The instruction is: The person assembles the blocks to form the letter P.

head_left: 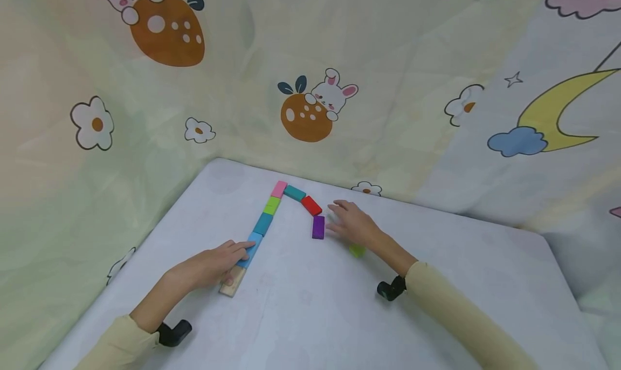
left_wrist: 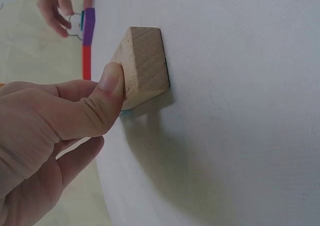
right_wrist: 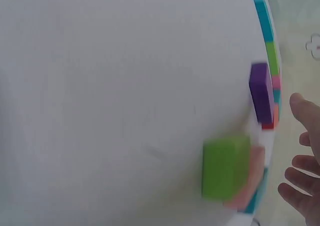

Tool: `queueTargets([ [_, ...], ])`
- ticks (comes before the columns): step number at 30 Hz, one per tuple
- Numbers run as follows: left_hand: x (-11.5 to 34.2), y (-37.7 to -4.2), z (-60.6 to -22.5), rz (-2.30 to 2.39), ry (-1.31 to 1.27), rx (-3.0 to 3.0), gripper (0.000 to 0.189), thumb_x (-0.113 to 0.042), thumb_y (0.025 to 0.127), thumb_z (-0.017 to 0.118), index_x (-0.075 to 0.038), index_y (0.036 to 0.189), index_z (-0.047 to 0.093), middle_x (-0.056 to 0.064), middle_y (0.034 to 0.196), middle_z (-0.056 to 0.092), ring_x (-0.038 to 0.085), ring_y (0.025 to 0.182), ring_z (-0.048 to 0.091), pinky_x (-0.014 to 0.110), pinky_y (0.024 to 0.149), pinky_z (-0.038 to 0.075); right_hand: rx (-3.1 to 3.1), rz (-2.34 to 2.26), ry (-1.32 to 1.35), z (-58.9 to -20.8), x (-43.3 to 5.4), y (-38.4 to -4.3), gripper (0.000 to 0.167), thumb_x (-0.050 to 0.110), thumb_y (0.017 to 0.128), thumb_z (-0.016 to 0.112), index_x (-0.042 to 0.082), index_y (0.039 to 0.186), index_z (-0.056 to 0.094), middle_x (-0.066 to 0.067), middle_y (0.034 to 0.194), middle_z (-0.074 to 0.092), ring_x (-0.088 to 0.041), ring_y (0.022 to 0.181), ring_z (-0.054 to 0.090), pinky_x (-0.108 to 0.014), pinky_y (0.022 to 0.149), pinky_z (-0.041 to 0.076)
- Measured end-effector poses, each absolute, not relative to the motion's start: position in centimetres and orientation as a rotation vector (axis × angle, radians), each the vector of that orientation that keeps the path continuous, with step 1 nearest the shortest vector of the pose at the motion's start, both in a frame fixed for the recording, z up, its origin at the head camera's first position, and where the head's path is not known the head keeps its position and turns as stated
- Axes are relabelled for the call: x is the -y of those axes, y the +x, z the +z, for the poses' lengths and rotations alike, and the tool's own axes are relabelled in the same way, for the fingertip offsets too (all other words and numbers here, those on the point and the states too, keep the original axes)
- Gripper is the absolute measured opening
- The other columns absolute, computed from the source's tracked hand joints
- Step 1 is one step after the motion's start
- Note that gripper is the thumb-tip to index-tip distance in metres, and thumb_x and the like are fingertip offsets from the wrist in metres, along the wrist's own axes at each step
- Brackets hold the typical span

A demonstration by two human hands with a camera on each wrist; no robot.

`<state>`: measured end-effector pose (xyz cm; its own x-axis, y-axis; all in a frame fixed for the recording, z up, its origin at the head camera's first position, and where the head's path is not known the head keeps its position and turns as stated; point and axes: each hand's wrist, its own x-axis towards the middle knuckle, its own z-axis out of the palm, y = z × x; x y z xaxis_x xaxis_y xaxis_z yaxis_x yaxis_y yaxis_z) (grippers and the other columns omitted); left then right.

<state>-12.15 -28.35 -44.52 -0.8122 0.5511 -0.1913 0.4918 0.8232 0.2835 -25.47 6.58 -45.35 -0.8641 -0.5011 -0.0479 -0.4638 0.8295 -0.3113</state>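
Note:
My left hand rests on a straight row of blocks, fingers on the light blue block and thumb on the plain wooden block. In the left wrist view the thumb lies on top of that wooden block. Further along the row are a teal block, a green block and a pink block. From the pink end another teal block, a red block and a purple block curve away. Beside the purple block, my right hand has its fingers spread, holding nothing.
A green block lies partly hidden under the right forearm. The right wrist view shows this green block blurred, with a salmon-pink block and a teal block behind it. Patterned cloth rises behind the white table.

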Motion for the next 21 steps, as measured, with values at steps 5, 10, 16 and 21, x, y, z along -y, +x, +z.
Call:
queueTargets([
  [5,28.4,-12.1,-44.5,0.319,0.811,-2.748,0.040,-0.011,0.083,0.074,-0.013,0.117,0.053,0.006,0.150,0.041,0.015,0.108,0.047,0.019,0.071,0.049,-2.894,-0.371,-0.735,-44.6,-9.2,-27.0,0.055,0.030,0.095,0.060,0.013,0.145,0.044,-0.012,0.153,0.039,-0.034,0.141,0.037,-0.053,0.106,0.043],
  [10,28.4,-12.0,-44.4,0.322,0.811,-2.750,0.040,-0.011,0.083,0.074,-0.013,0.117,0.053,0.007,0.150,0.042,0.016,0.108,0.047,0.019,0.071,0.049,-2.821,-0.332,-0.900,-44.7,-10.9,-28.2,0.048,0.005,0.093,0.058,0.006,0.140,0.050,-0.013,0.152,0.042,-0.035,0.140,0.039,-0.049,0.108,0.041],
  [16,28.5,-12.0,-44.5,0.322,0.816,-2.755,0.041,-0.011,0.084,0.073,-0.012,0.120,0.053,0.007,0.150,0.042,0.016,0.110,0.047,0.021,0.075,0.051,-2.641,-0.269,-1.001,-45.2,-11.4,-29.0,0.049,0.002,0.091,0.062,0.011,0.137,0.048,-0.011,0.157,0.033,-0.034,0.141,0.036,-0.048,0.107,0.044],
  [21,28.6,-12.0,-44.6,0.338,0.827,-2.751,0.041,-0.010,0.084,0.074,-0.012,0.119,0.053,0.006,0.151,0.041,0.015,0.108,0.047,0.019,0.072,0.050,-2.642,-0.212,-0.955,-45.6,-11.4,-29.7,0.046,0.008,0.091,0.065,0.014,0.134,0.048,-0.011,0.155,0.038,-0.033,0.136,0.042,-0.048,0.104,0.046],
])
